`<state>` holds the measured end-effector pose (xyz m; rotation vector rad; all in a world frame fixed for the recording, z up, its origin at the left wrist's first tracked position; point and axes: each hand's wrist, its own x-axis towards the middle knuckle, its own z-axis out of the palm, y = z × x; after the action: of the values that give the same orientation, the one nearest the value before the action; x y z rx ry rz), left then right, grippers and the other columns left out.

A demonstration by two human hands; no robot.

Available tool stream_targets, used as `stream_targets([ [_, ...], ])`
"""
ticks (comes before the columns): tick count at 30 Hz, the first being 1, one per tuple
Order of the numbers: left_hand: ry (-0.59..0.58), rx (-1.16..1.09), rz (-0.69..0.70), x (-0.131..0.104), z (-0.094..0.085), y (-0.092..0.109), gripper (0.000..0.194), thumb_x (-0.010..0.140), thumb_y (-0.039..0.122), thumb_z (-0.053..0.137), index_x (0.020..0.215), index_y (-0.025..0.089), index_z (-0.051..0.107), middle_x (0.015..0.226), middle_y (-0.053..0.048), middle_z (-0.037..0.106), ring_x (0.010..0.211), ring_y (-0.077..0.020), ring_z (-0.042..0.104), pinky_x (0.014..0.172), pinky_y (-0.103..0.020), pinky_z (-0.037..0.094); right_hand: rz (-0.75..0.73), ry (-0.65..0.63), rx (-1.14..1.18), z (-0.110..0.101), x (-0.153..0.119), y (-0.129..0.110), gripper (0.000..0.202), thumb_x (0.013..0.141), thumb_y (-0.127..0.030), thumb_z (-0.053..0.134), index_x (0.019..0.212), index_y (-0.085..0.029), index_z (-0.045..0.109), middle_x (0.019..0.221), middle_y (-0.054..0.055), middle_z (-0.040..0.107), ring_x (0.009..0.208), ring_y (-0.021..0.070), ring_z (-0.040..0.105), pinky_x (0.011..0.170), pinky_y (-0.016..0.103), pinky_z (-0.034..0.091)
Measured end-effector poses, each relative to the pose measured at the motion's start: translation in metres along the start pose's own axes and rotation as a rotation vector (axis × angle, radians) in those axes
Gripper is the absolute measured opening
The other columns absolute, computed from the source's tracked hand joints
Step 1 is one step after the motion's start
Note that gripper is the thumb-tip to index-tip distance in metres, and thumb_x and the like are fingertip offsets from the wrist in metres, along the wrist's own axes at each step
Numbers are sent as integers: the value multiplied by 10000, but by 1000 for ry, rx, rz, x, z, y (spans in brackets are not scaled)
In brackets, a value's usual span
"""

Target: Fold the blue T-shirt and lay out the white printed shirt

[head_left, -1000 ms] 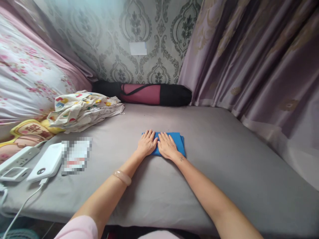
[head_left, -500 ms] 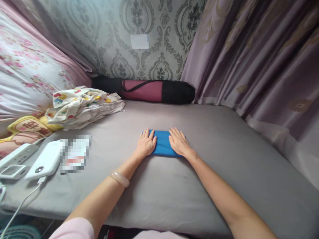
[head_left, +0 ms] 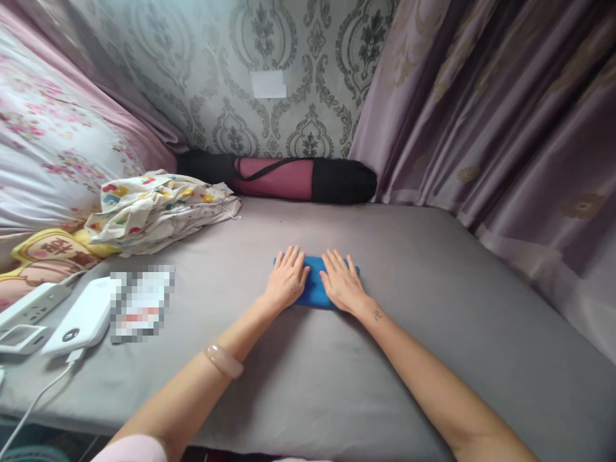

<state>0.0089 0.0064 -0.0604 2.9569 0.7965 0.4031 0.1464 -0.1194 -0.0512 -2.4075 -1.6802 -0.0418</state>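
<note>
A blue folded cloth (head_left: 315, 292) lies flat as a small rectangle on the grey bed sheet (head_left: 308, 372). Across its left part rests my left hand (head_left: 289, 279), palm down with the fingers stretched out. My right hand (head_left: 342, 280) lies on the right part in the same way, fingers spread. Between the two hands a strip of the blue fabric shows; much of the rest is covered by them. Neither hand grips the cloth.
Along the wall lies a black and dark pink long bag (head_left: 276, 178). To the left are a crumpled patterned cloth (head_left: 158, 208), a yellow cushion (head_left: 52, 253), a power strip (head_left: 36, 305), a white power bank (head_left: 86, 317) with a cable, and a blurred-out flat item (head_left: 144, 305). Curtains (head_left: 481, 115) hang at right.
Both hands have slid inward over the blue cloth, so the gap between them is narrower. The cloth itself stays in about the same place, and the view has tilted slightly.
</note>
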Motion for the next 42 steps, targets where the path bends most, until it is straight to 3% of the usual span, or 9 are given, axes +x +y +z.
stream_targets([
  [5, -104, -32, 7, -8, 10, 6, 592, 956, 502, 267, 1433, 163, 361, 1513, -133, 290, 1410, -268, 232, 1144, -454, 203, -33, -43, 87, 12, -7, -6, 557, 969, -365, 226, 1442, -96, 347, 1510, 99, 302, 1417, 212, 188, 1160, 429, 86],
  [10, -195, -177, -14, 0, 2, -13, 540, 966, 447, 260, 1418, 170, 368, 1498, -101, 339, 1391, -247, 281, 1133, -444, 221, -63, -53, 317, 5, 3, 22, 494, 968, -361, 262, 1369, -153, 462, 1462, 90, 404, 1367, 184, 316, 1133, 377, 217],
  [17, -340, -368, -264, 43, -23, -55, 437, 810, 377, 549, 1184, 152, 581, 1279, -143, 559, 1212, -300, 482, 1010, -383, 369, 209, -155, 259, -18, 25, 66, 358, 899, -238, 434, 1199, -118, 587, 1238, 163, 574, 1186, 239, 490, 1027, 341, 323],
  [22, -499, -506, -316, 62, -28, -71, 537, 634, 408, 697, 1086, 134, 604, 1059, -99, 683, 937, -234, 635, 747, -253, 479, 258, -325, 319, -31, 44, 72, 262, 699, -190, 630, 951, -135, 672, 933, 97, 666, 853, 205, 600, 740, 264, 437],
  [27, -529, -632, -351, 66, -31, -69, 415, 514, 332, 729, 870, 142, 629, 904, -79, 694, 863, -246, 635, 681, -261, 468, 263, -423, 474, -47, 49, 65, 82, 597, -140, 590, 661, -153, 639, 579, -26, 569, 537, 114, 503, 505, 214, 348],
  [32, -419, -889, -249, 53, -58, -63, 347, 610, 321, 658, 910, 165, 579, 796, -10, 646, 796, -174, 621, 683, -245, 462, 198, -311, 639, -78, 28, 65, 195, 645, -154, 525, 789, -158, 655, 712, -21, 629, 665, 118, 561, 591, 199, 406],
  [36, -220, -1183, -77, 46, -97, -59, 463, 649, 280, 692, 1082, 165, 576, 847, -20, 657, 772, -159, 616, 730, -283, 479, 85, -60, 771, -112, 14, 69, 284, 697, -193, 529, 955, -158, 643, 840, 11, 663, 758, 145, 591, 690, 235, 451],
  [40, -107, -1039, 83, 29, -108, -51, 359, 749, 295, 612, 1077, 152, 648, 992, -74, 694, 913, -208, 634, 885, -357, 477, -62, 239, 560, -117, -8, 66, 219, 761, -192, 506, 929, -189, 646, 906, 30, 654, 867, 178, 586, 818, 295, 445],
  [42, -136, -915, 168, 12, -96, -48, 311, 791, 268, 533, 1045, 158, 675, 1078, -78, 689, 1056, -225, 609, 996, -372, 422, -158, 215, 419, -101, -27, 64, 276, 764, -120, 457, 939, -205, 652, 980, 47, 645, 961, 192, 564, 896, 325, 421],
])
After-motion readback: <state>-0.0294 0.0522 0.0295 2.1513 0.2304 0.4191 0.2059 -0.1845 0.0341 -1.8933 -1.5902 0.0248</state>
